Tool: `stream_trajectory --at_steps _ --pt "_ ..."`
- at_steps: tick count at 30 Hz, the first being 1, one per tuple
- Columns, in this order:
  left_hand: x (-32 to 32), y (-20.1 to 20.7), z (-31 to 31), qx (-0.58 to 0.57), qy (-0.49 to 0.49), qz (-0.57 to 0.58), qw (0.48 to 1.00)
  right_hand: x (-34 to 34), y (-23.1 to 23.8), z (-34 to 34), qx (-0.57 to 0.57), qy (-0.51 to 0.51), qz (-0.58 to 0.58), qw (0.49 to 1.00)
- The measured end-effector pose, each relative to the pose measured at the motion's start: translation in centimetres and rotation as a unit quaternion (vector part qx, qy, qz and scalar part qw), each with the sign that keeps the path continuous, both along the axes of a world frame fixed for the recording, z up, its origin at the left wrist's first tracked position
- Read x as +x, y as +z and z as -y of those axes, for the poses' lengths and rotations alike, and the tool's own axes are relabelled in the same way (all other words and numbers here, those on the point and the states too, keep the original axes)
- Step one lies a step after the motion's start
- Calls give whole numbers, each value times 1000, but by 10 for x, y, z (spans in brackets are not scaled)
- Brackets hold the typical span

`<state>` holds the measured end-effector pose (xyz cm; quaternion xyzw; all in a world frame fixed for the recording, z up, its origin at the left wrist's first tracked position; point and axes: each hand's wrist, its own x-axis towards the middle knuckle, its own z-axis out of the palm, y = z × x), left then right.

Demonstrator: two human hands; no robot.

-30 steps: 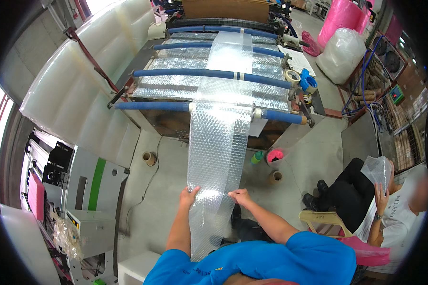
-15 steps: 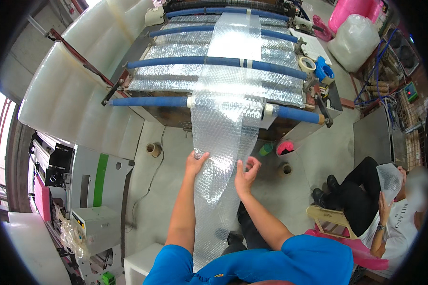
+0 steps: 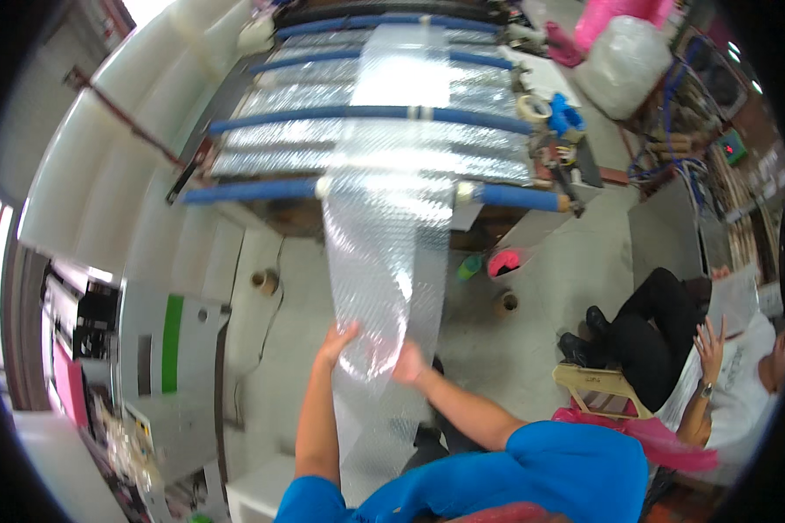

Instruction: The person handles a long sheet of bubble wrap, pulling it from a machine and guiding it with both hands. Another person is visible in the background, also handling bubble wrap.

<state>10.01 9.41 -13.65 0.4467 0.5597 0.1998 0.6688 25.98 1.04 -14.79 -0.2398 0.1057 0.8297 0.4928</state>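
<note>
A long clear strip of bubble wrap [image 3: 371, 253] comes down off the blue rollers toward me and folds over into a rounded lower end between my hands. My left hand [image 3: 334, 343] grips the strip's left edge, its thumb lying over the front. At the right edge of the fold, my right hand [image 3: 409, 363] is closed on the wrap; it is blurred, and its fingertips are partly hidden. Below my hands, more see-through wrap hangs in front of my legs.
Blue rollers [image 3: 262, 189] cross a machine bed covered with silvery bubble sheet. At right a person [image 3: 724, 375] sits beside a tan stool [image 3: 597, 390], with a clear sheet near their hands. A grey machine [image 3: 201, 349] stands left. Cardboard cores [image 3: 265, 281] rest on the floor.
Both hands have moved lower and closer to me, drawing the bubble wrap down. My right hand has closed in on the fold. The seated person's nearer hand has spread its fingers.
</note>
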Motion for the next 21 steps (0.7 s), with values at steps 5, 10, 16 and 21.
stream_trajectory --at_steps 5,10,16,21 --pt "-9 -38 33 -145 44 82 985 -89 -37 42 179 232 147 945" --pt "-38 -29 67 -95 18 97 991 -74 -80 58 200 273 506 794" --pt "-32 27 97 84 -2 -71 994 26 19 72 175 -164 873 424" --pt "-53 31 120 40 -6 -124 991 46 54 55 148 -107 609 772"
